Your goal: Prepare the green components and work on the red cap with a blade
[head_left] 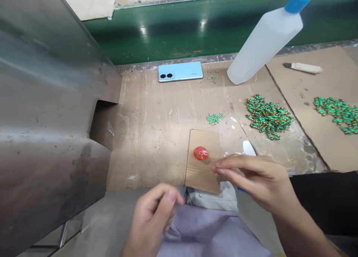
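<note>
My right hand (251,176) is over the right edge of a small cardboard piece (200,178). Its thumb and forefinger meet in a pinch; whatever might be between the tips is too small to make out. A glossy red, roundish blob or small dish (201,153) lies on the cardboard, just left of those fingertips. Lower left, in front of my body, my left hand (156,212) is closed, with the thumb against the curled fingers. What it holds, if anything, is hidden. Behind the cardboard is a small pile of tiny green parts (215,118).
Larger heaps of green and gold parts lie at right (268,117) and far right (339,113). A white bottle with a blue cap (265,44) leans at the back, near a light blue phone (180,71) and a knife (303,67). A metal housing (56,119) bounds the left.
</note>
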Demonstrator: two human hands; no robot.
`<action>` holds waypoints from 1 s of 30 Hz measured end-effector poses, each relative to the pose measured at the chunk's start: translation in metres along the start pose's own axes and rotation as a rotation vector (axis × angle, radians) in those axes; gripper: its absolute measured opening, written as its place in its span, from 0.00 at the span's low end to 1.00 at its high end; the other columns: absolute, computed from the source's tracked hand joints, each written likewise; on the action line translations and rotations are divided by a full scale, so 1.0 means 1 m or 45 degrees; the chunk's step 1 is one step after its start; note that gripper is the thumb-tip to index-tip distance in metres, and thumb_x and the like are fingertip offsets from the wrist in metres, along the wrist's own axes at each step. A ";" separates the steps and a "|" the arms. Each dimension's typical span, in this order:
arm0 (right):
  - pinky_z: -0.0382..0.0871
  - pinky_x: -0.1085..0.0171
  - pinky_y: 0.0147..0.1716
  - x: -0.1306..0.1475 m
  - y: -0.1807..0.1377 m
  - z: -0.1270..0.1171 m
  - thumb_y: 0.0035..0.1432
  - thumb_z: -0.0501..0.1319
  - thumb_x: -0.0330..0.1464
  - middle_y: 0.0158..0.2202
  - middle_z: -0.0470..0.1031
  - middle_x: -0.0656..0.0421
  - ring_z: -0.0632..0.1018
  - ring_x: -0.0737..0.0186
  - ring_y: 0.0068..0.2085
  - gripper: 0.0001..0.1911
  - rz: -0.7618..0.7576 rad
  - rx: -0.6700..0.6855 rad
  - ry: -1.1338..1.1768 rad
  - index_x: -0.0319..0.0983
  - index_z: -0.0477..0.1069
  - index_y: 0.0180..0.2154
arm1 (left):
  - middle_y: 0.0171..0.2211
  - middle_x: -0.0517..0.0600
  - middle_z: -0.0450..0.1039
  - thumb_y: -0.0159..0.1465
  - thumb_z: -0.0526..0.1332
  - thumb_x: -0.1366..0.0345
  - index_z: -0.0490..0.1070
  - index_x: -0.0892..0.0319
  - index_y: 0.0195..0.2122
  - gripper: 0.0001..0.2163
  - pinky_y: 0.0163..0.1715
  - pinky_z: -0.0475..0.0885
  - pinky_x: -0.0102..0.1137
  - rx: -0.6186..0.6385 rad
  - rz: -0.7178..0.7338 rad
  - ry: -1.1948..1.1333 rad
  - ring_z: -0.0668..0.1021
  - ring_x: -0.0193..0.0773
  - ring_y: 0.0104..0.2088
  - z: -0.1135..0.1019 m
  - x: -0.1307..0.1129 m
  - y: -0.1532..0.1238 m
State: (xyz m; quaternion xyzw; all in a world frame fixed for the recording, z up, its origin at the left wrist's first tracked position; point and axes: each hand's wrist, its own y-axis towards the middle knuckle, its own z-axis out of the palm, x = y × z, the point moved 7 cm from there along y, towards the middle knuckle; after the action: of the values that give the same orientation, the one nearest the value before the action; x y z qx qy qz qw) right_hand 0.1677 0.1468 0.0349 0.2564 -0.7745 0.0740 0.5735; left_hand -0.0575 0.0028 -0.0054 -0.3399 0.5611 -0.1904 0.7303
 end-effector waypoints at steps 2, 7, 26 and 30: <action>0.85 0.72 0.44 0.010 -0.004 0.009 0.68 0.71 0.23 0.41 0.90 0.62 0.90 0.65 0.41 0.12 -0.102 -0.042 -0.046 0.46 0.84 0.46 | 0.20 0.39 0.52 0.70 0.69 0.40 0.81 0.60 0.36 0.24 0.21 0.52 0.26 0.125 0.132 0.072 0.52 0.28 0.21 0.029 -0.012 0.018; 0.84 0.73 0.46 0.018 -0.011 0.020 0.72 0.65 0.21 0.44 0.88 0.61 0.89 0.67 0.44 0.14 -0.093 -0.075 -0.109 0.44 0.81 0.51 | 0.26 0.46 0.74 0.73 0.66 0.55 0.84 0.57 0.41 0.12 0.26 0.66 0.26 0.163 0.363 0.293 0.68 0.32 0.24 0.064 -0.038 0.033; 0.84 0.66 0.43 0.017 -0.008 0.020 0.67 0.69 0.20 0.41 0.84 0.58 0.86 0.62 0.41 0.15 -0.214 -0.049 0.066 0.43 0.80 0.50 | 0.21 0.44 0.70 0.66 0.74 0.63 0.86 0.55 0.32 0.06 0.23 0.67 0.23 0.021 0.549 0.249 0.69 0.31 0.22 0.067 -0.058 0.031; 0.82 0.65 0.39 0.013 -0.005 0.018 0.68 0.68 0.21 0.39 0.82 0.59 0.84 0.62 0.39 0.11 -0.184 0.014 0.082 0.43 0.78 0.46 | 0.22 0.45 0.71 0.65 0.74 0.64 0.86 0.56 0.32 0.05 0.24 0.67 0.23 0.088 0.489 0.283 0.70 0.31 0.23 0.070 -0.056 0.034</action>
State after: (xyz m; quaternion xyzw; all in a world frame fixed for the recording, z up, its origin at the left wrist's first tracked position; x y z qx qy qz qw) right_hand 0.1519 0.1304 0.0403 0.3122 -0.7347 0.0449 0.6005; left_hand -0.0113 0.0829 0.0190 -0.1786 0.6858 -0.1031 0.6979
